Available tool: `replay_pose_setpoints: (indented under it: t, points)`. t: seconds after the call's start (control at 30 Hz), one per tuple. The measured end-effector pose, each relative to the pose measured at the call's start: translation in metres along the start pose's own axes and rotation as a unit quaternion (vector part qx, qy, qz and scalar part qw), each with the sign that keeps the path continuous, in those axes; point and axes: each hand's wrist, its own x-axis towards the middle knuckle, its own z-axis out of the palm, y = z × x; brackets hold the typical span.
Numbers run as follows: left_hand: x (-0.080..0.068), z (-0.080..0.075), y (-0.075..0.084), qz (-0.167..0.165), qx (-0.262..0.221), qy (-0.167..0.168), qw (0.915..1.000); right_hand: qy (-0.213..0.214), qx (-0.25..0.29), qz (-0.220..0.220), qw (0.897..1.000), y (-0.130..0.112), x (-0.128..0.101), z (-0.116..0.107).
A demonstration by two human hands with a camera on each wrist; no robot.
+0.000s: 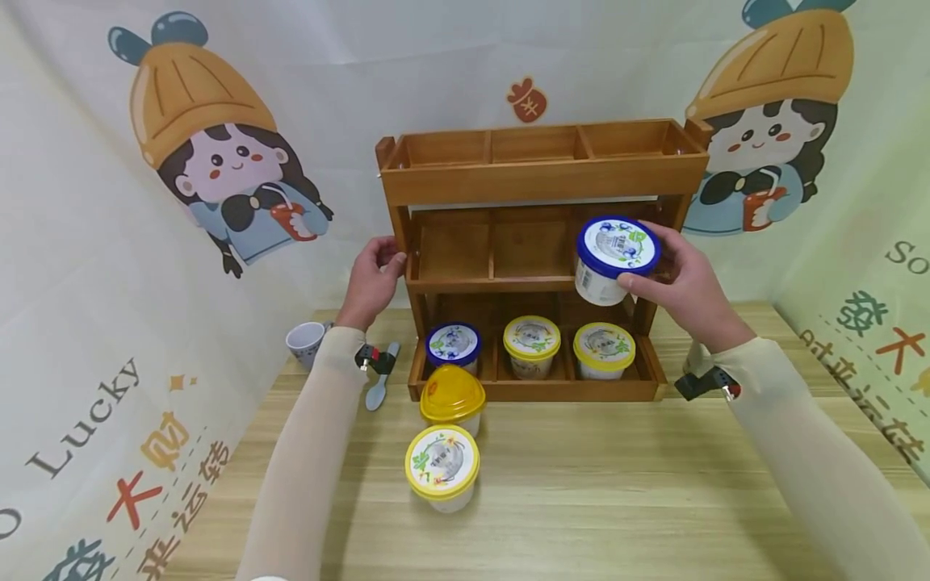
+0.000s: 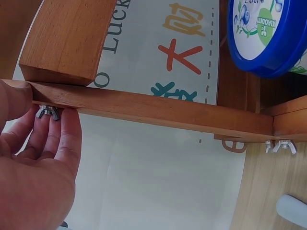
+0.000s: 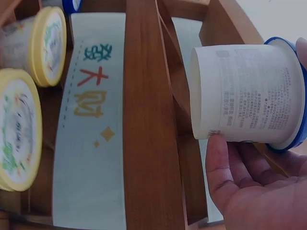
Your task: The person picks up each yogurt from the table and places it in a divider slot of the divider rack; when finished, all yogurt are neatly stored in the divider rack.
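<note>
Head view: the blue-lidded tub (image 1: 616,260) sits between right thumb (image 1: 642,286) and fingers (image 1: 670,240).

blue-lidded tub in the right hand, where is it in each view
Head: blue-lidded tub right of centre, in the right hand.
Left wrist: not in it; the shelved tub shows at upper right.
Right wrist: right side, lid toward the right edge.
Shared landmark: wooden rack.

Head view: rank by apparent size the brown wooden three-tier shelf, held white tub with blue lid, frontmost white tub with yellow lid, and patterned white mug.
1. Brown wooden three-tier shelf
2. Held white tub with blue lid and frontmost white tub with yellow lid: too alike to rank
3. Patterned white mug
</note>
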Motion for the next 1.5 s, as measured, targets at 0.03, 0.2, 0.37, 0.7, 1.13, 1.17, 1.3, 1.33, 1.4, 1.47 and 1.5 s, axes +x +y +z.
replay_pose_setpoints:
  t: [0.03,0.2,0.37,0.7,1.13,1.17,1.3,1.33,1.4,1.47,1.5]
  points:
    - [0.000,0.000,0.000,-0.001,0.000,0.000,1.0000,0.005,-0.003,0.003,1.000,0.000,0.004,-0.001]
    - [-0.001,-0.001,0.000,-0.001,-0.004,-0.002,1.0000,0.028,0.002,0.015,0.999,0.002,0.022,-0.007]
    - [-0.001,-0.001,-0.001,-0.001,-0.005,-0.005,1.0000,0.048,0.017,0.016,0.999,0.007,0.035,-0.009]
    - [-0.001,-0.001,-0.003,0.002,-0.001,-0.002,1.0000,0.055,-0.026,0.041,0.997,0.020,0.039,-0.001]
    - [-0.001,0.000,-0.003,0.007,0.001,0.003,1.0000,0.034,-0.076,0.051,0.995,0.016,0.031,-0.002]
    - [0.000,0.000,-0.003,0.007,0.000,0.002,1.0000,0.032,-0.075,0.053,0.995,0.016,0.031,-0.002]
    - [0.000,0.000,-0.005,0.006,-0.002,0.000,1.0000,0.028,-0.066,0.059,0.996,0.017,0.030,-0.003]
    - [0.000,0.000,-0.005,0.005,-0.002,0.000,1.0000,0.028,-0.064,0.060,0.996,0.018,0.030,-0.003]
    - [0.001,0.001,-0.005,0.004,-0.002,0.000,1.0000,0.026,-0.061,0.059,0.996,0.019,0.029,-0.004]
    - [0.001,0.000,-0.005,0.003,-0.003,0.000,1.0000,0.025,-0.054,0.057,0.997,0.019,0.028,-0.005]
    - [0.001,0.000,-0.004,0.002,-0.003,0.001,1.0000,0.026,-0.051,0.057,0.997,0.020,0.027,-0.005]
